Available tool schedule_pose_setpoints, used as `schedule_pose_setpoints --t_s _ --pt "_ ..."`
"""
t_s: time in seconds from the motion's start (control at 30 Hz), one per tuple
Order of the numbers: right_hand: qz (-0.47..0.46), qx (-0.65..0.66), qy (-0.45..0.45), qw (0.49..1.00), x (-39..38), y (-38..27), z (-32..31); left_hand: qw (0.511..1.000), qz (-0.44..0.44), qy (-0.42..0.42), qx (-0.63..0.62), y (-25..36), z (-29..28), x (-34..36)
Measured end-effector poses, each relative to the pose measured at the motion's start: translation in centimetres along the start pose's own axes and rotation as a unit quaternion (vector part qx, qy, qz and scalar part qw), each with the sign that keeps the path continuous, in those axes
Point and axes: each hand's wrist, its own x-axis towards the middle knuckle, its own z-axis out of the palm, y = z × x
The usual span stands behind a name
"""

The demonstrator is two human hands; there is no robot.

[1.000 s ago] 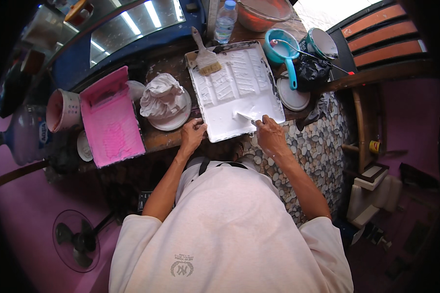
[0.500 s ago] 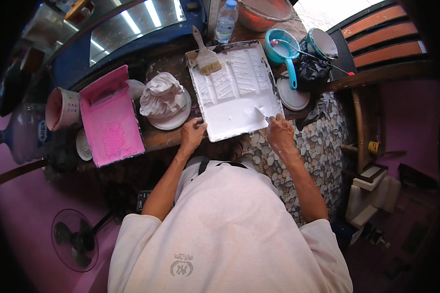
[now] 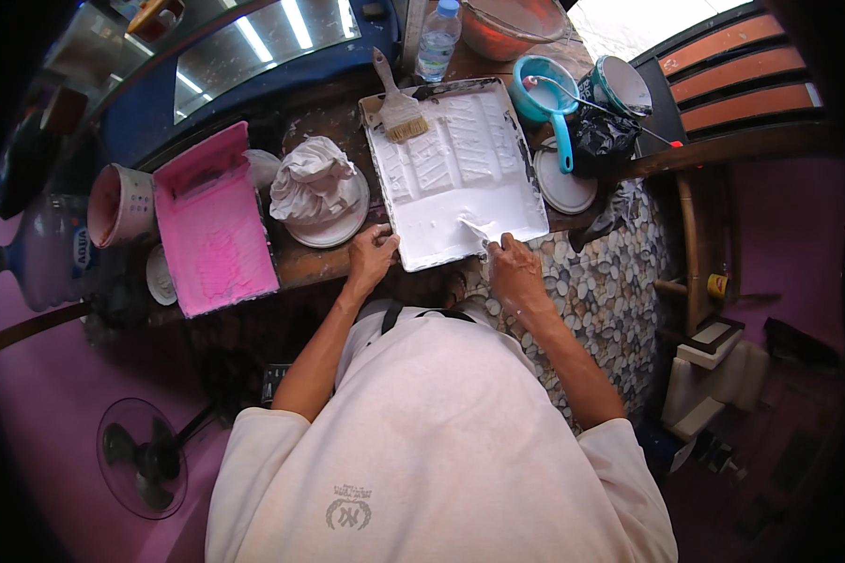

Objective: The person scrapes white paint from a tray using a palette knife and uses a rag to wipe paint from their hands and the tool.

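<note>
A white-coated paint tray (image 3: 451, 150) lies on the wooden bench, its lower well holding smooth white paint. My left hand (image 3: 372, 251) has its fingers closed on the tray's lower left corner. In my right hand (image 3: 516, 269) is a whitened scraper (image 3: 476, 228), its blade down in the paint. A wide paintbrush (image 3: 397, 113) rests across the upper left corner of the tray. A crumpled white cloth (image 3: 310, 178) sits on round lids just left of it.
A pink paint tray (image 3: 211, 244), pinkish bucket (image 3: 117, 216) and large jug (image 3: 47, 258) are at left. A water bottle (image 3: 436, 47) and orange bowl (image 3: 512, 23) stand behind. A turquoise dipper (image 3: 561, 139), paint can (image 3: 620, 89) and black plastic bag (image 3: 596, 141) are at right.
My right hand and the scraper first moved right along the well, and are now back toward the left, slightly lower. My left hand stays at the tray's corner.
</note>
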Motion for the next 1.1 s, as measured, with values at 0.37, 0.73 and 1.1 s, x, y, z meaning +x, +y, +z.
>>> schedule_pose_setpoints --t_s 0.37,0.73,1.1 --pt "-0.031 0.031 -0.009 0.999 0.6 -1.3 -0.9 0.999 -0.018 -0.027 0.011 -0.3 -0.2 0.2" --pt "0.090 0.185 0.032 0.978 3.8 3.2 -2.3 1.000 0.001 0.000 -0.008 -0.6 0.0 0.1" --pt "0.085 0.242 0.012 0.966 4.5 1.4 -1.9 1.000 0.006 0.001 -0.004 -0.7 0.0 0.2"
